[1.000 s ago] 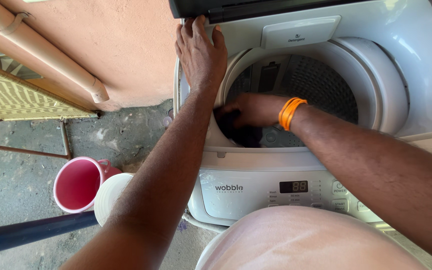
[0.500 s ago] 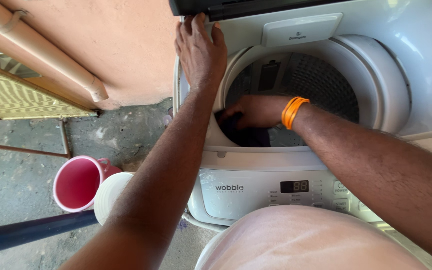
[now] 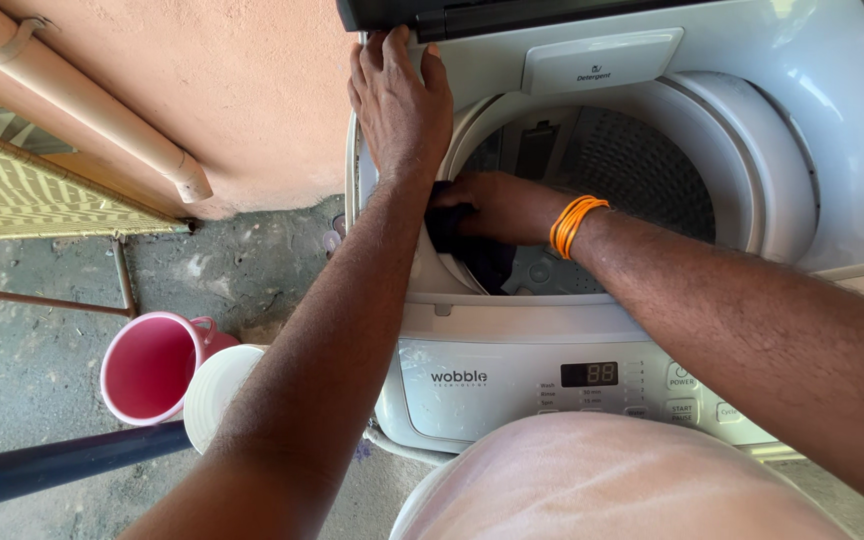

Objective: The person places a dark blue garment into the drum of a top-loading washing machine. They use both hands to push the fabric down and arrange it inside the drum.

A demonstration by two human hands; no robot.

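Our left hand (image 3: 399, 100) rests flat, released, on the white washing machine (image 3: 802, 130) rim; our right hand (image 3: 500, 207) inside its drum (image 3: 642, 160) grasps a dark cloth (image 3: 472, 250).

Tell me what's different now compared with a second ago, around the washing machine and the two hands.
Almost nothing has changed. The right hand still reaches into the drum with its fingers on the dark cloth at the drum's near left edge; hand and cloth look in the same place. The left hand stays flat on the washing machine top's back left corner. The pink jug and white container on the ground have not moved.
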